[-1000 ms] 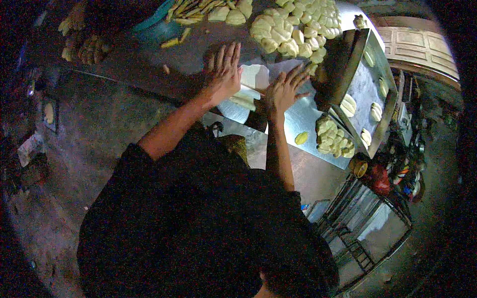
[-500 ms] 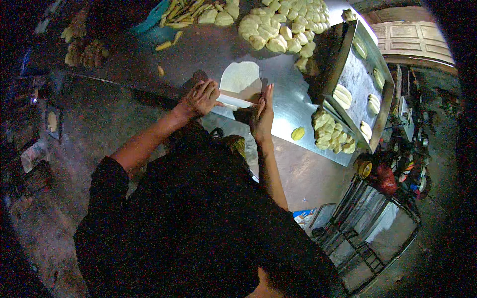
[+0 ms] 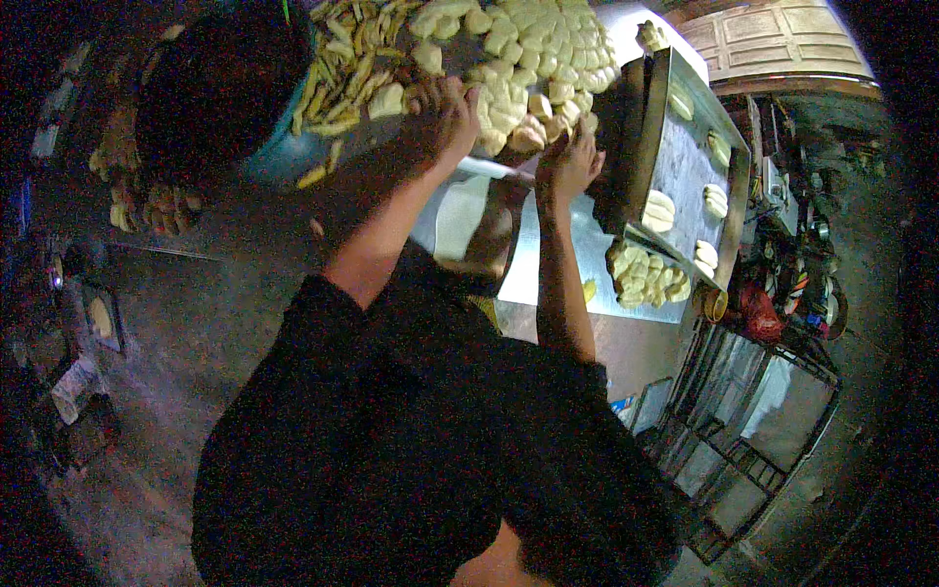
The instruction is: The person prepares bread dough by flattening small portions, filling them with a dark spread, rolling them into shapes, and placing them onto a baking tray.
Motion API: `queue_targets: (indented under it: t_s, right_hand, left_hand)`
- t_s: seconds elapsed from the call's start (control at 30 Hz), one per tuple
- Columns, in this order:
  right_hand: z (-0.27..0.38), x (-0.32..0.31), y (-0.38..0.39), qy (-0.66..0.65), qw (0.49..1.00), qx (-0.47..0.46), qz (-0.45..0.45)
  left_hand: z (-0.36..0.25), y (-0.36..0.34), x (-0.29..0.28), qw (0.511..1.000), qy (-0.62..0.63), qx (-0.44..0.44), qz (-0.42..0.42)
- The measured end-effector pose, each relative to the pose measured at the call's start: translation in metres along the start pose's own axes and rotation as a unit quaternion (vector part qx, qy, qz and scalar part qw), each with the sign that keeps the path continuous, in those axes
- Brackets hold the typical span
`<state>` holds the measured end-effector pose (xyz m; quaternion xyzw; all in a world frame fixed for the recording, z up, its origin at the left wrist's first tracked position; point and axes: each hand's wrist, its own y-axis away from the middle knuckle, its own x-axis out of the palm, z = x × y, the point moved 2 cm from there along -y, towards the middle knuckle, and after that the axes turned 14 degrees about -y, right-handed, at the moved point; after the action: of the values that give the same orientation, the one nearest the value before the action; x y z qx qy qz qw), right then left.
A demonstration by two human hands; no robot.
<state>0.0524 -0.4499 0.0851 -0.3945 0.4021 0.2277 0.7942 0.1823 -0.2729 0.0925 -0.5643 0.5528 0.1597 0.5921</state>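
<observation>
Dim and grainy, with glare on the metal tabletop (image 3: 523, 266), deep shadows, curved blackened edges.

Left head-worn fisheye view, close above the torso (image 3: 421, 421), facing down toward hands (image 3: 570, 168)

Red bundle (image 3: 760, 313) near metal rack (image 3: 748, 421); pale paneled woodwork (image 3: 778, 41) upper right.

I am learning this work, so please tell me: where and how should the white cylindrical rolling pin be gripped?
Probably by both ends, from above: the white cylindrical rolling pin is straight and lies crosswise between the bare left hand and bare right hand, which hide its ends. The pale flat dough sheet lies on its near side.
</observation>
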Motion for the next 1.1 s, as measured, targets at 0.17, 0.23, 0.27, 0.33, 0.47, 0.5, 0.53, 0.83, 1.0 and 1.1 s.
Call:
queue_targets:
  t_s: [0.17, 0.23, 0.27, 0.33, 0.47, 0.5, 0.53, 0.83, 1.0, 1.1]
  right_hand:
    - [0.008, -0.012, 0.047, -0.136, 0.945, -0.183, 0.234]
    - [-0.019, -0.003, 0.058, -0.094, 0.947, -0.176, 0.253]
    - [-0.028, -0.001, 0.055, -0.077, 0.946, -0.177, 0.260]
    - [-0.041, -0.009, 0.031, -0.094, 0.971, -0.130, 0.175]
    - [-0.043, -0.049, -0.015, -0.147, 0.982, -0.077, 0.090]
    - [-0.028, -0.066, -0.014, -0.146, 0.984, -0.103, 0.015]
    - [-0.018, -0.075, -0.009, -0.145, 0.979, -0.129, -0.061]
    - [0.032, -0.092, 0.189, -0.265, 0.884, -0.232, 0.307]
    - [0.063, -0.045, 0.070, -0.230, 0.958, -0.145, 0.093]
    - [0.053, -0.055, 0.037, -0.396, 0.911, 0.004, 0.113]
  left_hand:
    - [0.028, 0.049, -0.008, 0.881, 0.463, -0.057, 0.084]
    - [0.040, 0.083, -0.026, 0.862, 0.479, 0.021, 0.166]
    - [0.050, 0.096, -0.038, 0.879, 0.434, 0.056, 0.192]
    - [0.061, 0.122, -0.069, 0.911, 0.342, 0.108, 0.204]
    - [0.060, 0.162, -0.105, 0.926, 0.238, 0.225, 0.188]
    - [0.056, 0.174, -0.113, 0.929, 0.213, 0.240, 0.186]
    - [0.049, 0.186, -0.124, 0.933, 0.183, 0.253, 0.181]
    - [-0.012, 0.237, -0.123, 0.916, 0.055, 0.285, 0.278]
    - [-0.007, 0.129, -0.033, 0.940, -0.045, 0.290, 0.175]
    - [-0.004, 0.109, -0.042, 0.959, 0.112, 0.171, 0.197]
